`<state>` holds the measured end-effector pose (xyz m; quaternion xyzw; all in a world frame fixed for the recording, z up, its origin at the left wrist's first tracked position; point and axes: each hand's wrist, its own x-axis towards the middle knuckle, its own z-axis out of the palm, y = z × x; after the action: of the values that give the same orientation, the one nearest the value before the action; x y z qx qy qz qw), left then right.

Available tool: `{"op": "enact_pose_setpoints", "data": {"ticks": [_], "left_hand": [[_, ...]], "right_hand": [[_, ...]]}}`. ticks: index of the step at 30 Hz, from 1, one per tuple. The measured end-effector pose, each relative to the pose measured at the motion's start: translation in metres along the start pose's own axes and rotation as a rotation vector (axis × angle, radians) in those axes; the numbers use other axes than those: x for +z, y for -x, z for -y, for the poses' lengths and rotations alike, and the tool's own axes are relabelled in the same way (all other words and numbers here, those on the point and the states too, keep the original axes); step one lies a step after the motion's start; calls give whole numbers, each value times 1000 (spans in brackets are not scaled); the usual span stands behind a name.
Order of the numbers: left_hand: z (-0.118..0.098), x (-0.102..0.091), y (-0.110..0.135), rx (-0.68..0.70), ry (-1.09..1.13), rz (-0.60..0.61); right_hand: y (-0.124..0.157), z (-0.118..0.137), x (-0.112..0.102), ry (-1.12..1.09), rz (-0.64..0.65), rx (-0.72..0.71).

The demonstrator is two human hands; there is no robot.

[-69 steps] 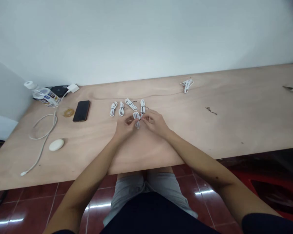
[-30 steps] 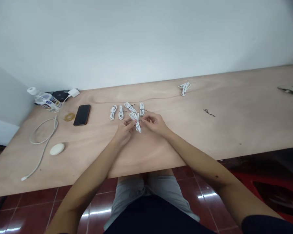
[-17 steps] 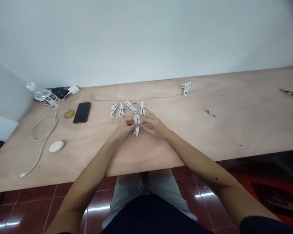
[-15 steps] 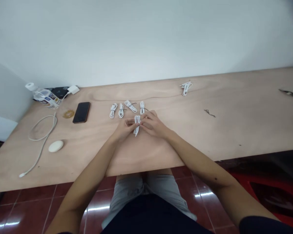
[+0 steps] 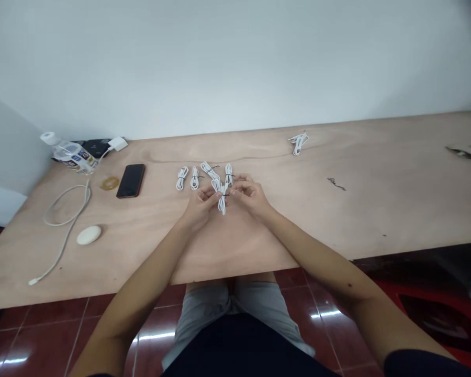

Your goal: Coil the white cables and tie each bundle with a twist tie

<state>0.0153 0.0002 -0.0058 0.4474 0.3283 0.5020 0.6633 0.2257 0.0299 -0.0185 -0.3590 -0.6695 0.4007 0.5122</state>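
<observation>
A coiled white cable point(image 5: 222, 204) is pinched at its middle between the thumb and fingers of my left hand point(image 5: 200, 206). Around its waist runs a thin black twist tie. My right hand point(image 5: 253, 196) is closed on the tie's free end, just right of the coil. Beyond my hands lie several more white cable bundles with black ties, among them a tilted bundle point(image 5: 210, 170) and an upright one point(image 5: 228, 172) close to my right fingertips. The top of the held coil overlaps the tilted bundle in view; whether they touch I cannot tell.
At the back stands another white cable bundle point(image 5: 299, 143), with loose black twist ties point(image 5: 336, 184) to its right. Leftward lie a phone point(image 5: 131, 181), a yellowish ring point(image 5: 110, 183), a white oval object point(image 5: 89, 235), a long white cable point(image 5: 68, 223) and a tilted bottle point(image 5: 70, 154).
The held coil has risen slightly and its top has spread into a V shape. My right fingers have drawn a little to the right, pulling the tie's end away from the coil.
</observation>
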Motion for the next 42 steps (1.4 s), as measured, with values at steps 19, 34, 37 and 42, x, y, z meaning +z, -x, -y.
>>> {"op": "enact_pose_setpoints", "data": {"ticks": [19,34,37,42], "left_hand": [[-6,4,4,17,26,-8],[-2,-3,3,46,-157,-60],[1,-2,0,84,-104,-128],[0,3,0,91,-79,-129]], "right_hand": [[0,-3,10,-297,55,181],[4,16,-6,187,124,-165],[5,18,-7,271,152,-202],[6,12,-3,367,81,-182]]}}
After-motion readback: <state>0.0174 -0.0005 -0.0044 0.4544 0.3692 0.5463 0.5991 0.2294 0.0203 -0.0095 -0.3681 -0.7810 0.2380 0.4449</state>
